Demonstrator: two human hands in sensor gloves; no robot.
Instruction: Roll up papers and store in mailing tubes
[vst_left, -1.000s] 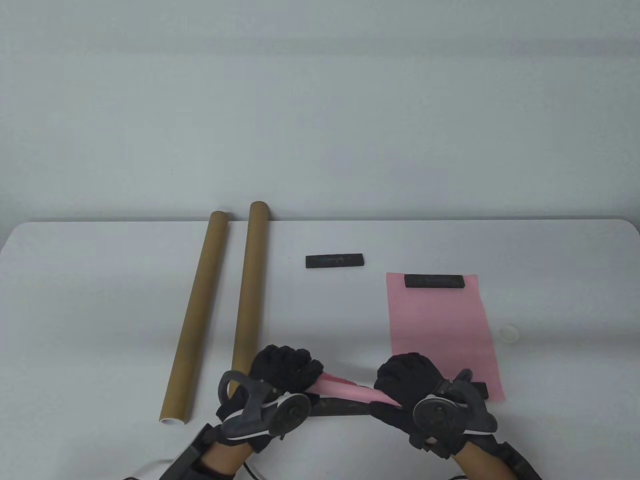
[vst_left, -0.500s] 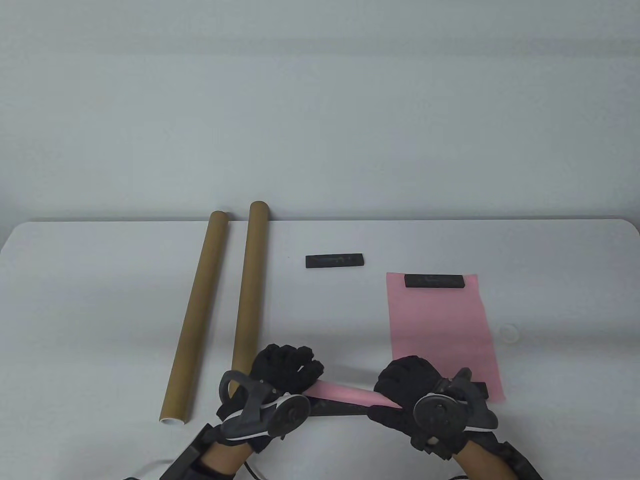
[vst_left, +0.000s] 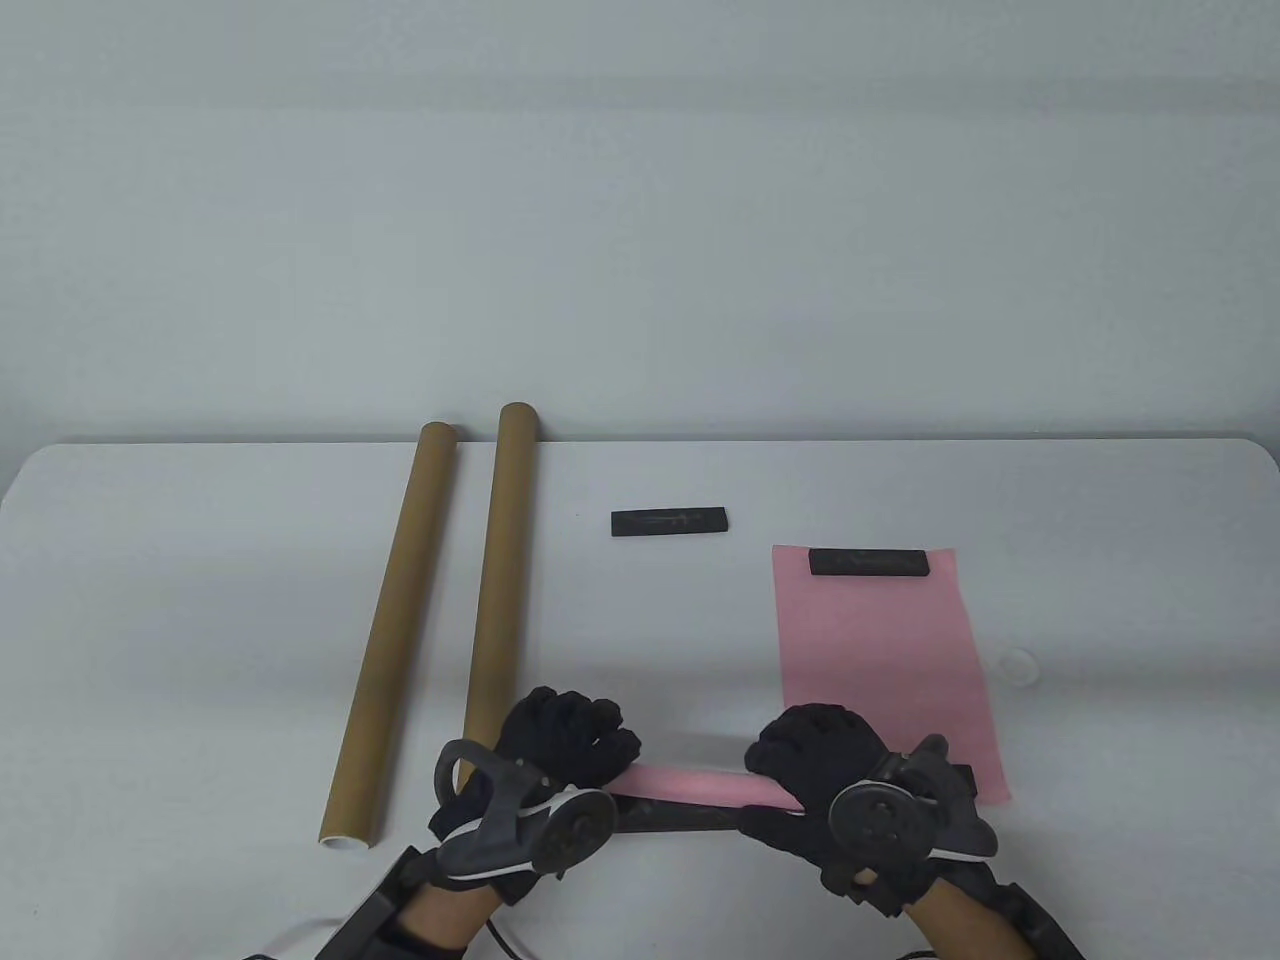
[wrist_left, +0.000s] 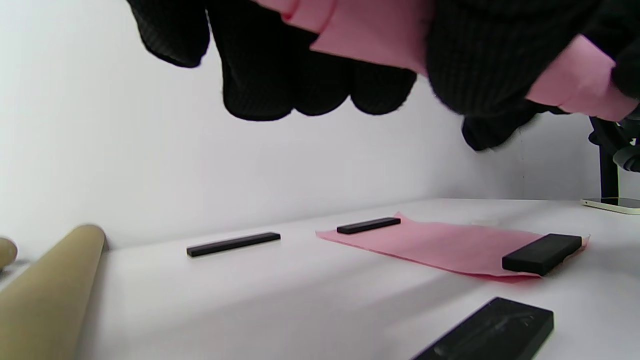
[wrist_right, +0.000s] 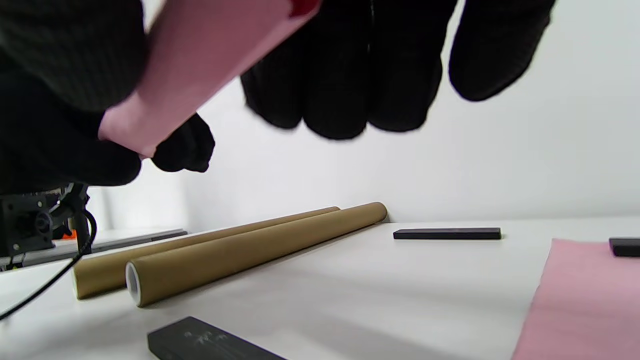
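Observation:
A rolled pink paper (vst_left: 690, 782) is held level above the table's front edge. My left hand (vst_left: 570, 745) grips its left end, my right hand (vst_left: 815, 765) its right end. The left wrist view shows the pink roll (wrist_left: 365, 35) inside curled gloved fingers (wrist_left: 260, 75); in the right wrist view the roll (wrist_right: 210, 55) crosses the palm under the fingers (wrist_right: 340, 75). Two brown mailing tubes (vst_left: 400, 630) (vst_left: 498, 570) lie side by side at the left. A flat pink sheet (vst_left: 880, 660) lies at the right with a black bar (vst_left: 868, 562) on its far edge.
A black bar (vst_left: 669, 521) lies loose mid-table. Another black bar (vst_left: 680, 818) lies under the roll near the front edge, and one (wrist_left: 542, 253) sits on the flat sheet's near corner. A small clear cap (vst_left: 1018, 664) rests right of the sheet.
The pink roll has tightened and levelled: its loose, flared left end one second ago is now wound into an even cylinder. Both hands stay at the ends.

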